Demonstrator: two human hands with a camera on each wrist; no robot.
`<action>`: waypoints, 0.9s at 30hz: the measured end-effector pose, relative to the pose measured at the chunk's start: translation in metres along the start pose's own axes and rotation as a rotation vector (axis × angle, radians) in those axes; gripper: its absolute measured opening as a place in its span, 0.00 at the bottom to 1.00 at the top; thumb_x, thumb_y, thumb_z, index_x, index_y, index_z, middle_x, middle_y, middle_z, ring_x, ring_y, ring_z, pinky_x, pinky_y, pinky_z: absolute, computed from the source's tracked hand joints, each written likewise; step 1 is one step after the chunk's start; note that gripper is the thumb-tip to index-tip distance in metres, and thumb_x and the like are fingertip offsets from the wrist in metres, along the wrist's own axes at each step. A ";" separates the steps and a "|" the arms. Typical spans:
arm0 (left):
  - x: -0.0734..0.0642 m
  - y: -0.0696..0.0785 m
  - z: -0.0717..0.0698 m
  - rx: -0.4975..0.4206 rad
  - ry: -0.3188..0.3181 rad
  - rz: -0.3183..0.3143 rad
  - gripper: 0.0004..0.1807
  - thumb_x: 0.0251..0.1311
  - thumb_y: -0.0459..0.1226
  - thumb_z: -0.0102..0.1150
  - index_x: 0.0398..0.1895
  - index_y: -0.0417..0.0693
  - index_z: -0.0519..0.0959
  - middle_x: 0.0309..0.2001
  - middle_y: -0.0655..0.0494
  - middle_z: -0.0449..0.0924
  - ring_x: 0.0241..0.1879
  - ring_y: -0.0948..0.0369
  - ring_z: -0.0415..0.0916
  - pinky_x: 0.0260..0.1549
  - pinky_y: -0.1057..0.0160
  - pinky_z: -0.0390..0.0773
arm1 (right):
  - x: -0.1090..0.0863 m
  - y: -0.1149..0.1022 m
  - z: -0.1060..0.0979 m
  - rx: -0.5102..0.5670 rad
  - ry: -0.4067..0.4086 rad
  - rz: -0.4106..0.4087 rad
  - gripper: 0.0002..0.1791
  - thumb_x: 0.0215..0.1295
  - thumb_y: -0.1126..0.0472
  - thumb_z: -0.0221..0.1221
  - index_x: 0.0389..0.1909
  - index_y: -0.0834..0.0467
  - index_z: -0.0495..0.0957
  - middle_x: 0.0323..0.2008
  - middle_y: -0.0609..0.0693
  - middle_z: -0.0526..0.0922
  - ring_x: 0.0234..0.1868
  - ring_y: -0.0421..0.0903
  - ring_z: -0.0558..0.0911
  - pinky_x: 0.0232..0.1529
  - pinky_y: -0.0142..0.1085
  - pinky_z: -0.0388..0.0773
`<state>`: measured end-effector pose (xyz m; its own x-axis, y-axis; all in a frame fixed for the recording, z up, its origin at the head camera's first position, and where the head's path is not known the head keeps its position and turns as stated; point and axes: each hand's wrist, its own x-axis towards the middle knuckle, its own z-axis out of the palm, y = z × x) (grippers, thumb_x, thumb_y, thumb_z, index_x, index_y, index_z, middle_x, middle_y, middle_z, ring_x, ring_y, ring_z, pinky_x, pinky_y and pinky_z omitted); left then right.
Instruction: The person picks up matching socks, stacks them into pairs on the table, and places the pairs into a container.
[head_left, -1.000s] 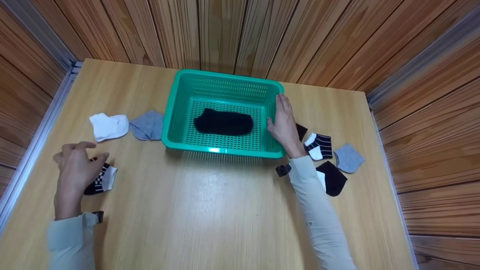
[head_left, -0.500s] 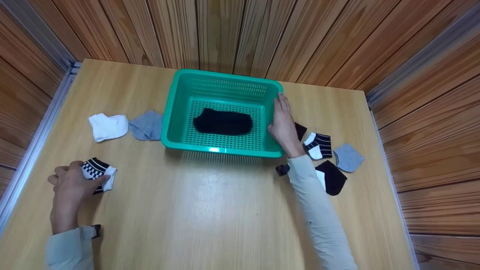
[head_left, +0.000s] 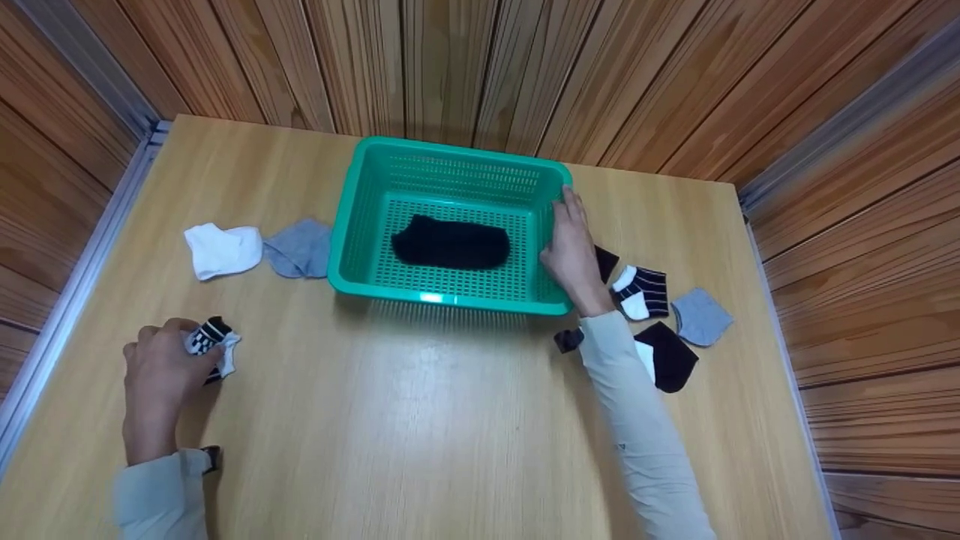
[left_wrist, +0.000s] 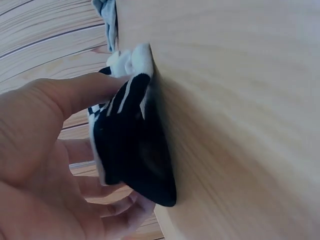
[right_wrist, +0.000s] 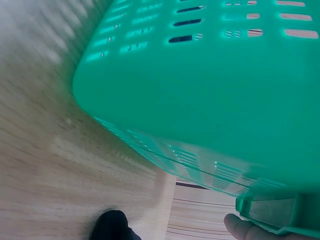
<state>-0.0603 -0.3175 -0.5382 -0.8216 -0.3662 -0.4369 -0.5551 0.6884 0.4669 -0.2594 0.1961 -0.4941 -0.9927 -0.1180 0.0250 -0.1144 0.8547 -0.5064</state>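
Note:
My left hand (head_left: 161,379) pinches a black-and-white checkered sock (head_left: 212,334) at the left of the table. Seen from the left wrist, the sock (left_wrist: 122,135) is bunched between thumb and fingers, its lower edge close to the tabletop. Over at the green plastic basket (head_left: 450,301), my right hand (head_left: 576,259) grips the right rim, thumb on the inner side. A black sock (head_left: 450,244) lies flat on the basket floor. In the right wrist view the basket wall (right_wrist: 190,95) fills most of the picture, with fingertips showing at its rim.
Left of the basket lie a white sock (head_left: 223,251) and a grey sock (head_left: 300,249). To its right are a striped sock (head_left: 651,291), another grey sock (head_left: 702,316), a black-and-white sock (head_left: 670,360) and a partly hidden dark one (head_left: 606,262). Wooden walls surround the table.
My left hand has come down onto the checkered sock and closed its fingers and thumb on it, bunching it. My right hand stays on the basket rim.

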 end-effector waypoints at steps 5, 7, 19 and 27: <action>-0.002 0.005 0.005 -0.015 0.012 0.060 0.31 0.68 0.37 0.62 0.71 0.31 0.69 0.59 0.27 0.71 0.50 0.39 0.70 0.43 0.47 0.75 | 0.000 0.000 0.000 0.008 -0.006 0.001 0.38 0.66 0.80 0.55 0.78 0.65 0.61 0.87 0.56 0.43 0.87 0.57 0.45 0.83 0.54 0.53; -0.003 0.008 0.006 -0.024 -0.001 0.071 0.30 0.68 0.35 0.60 0.70 0.31 0.69 0.56 0.29 0.73 0.45 0.42 0.74 0.36 0.53 0.75 | -0.001 0.000 0.000 0.010 -0.010 0.005 0.38 0.66 0.80 0.55 0.78 0.64 0.61 0.87 0.55 0.43 0.87 0.57 0.44 0.83 0.54 0.53; -0.009 0.032 0.022 -0.102 -0.119 0.151 0.28 0.71 0.36 0.59 0.71 0.33 0.70 0.60 0.26 0.74 0.39 0.51 0.79 0.26 0.62 0.78 | 0.000 0.001 0.000 -0.013 0.033 -0.035 0.32 0.72 0.72 0.55 0.76 0.68 0.64 0.86 0.60 0.48 0.87 0.58 0.48 0.82 0.54 0.56; -0.020 0.063 0.042 -0.159 -0.200 0.231 0.27 0.74 0.41 0.57 0.72 0.39 0.70 0.63 0.30 0.76 0.50 0.47 0.77 0.38 0.63 0.78 | -0.001 0.001 -0.005 0.086 0.120 -0.040 0.24 0.76 0.64 0.55 0.69 0.68 0.72 0.81 0.62 0.61 0.84 0.60 0.55 0.83 0.55 0.54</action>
<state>-0.0735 -0.2405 -0.5321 -0.8949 -0.0715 -0.4406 -0.3838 0.6272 0.6778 -0.2591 0.1990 -0.4903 -0.9855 -0.0855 0.1468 -0.1553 0.8032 -0.5752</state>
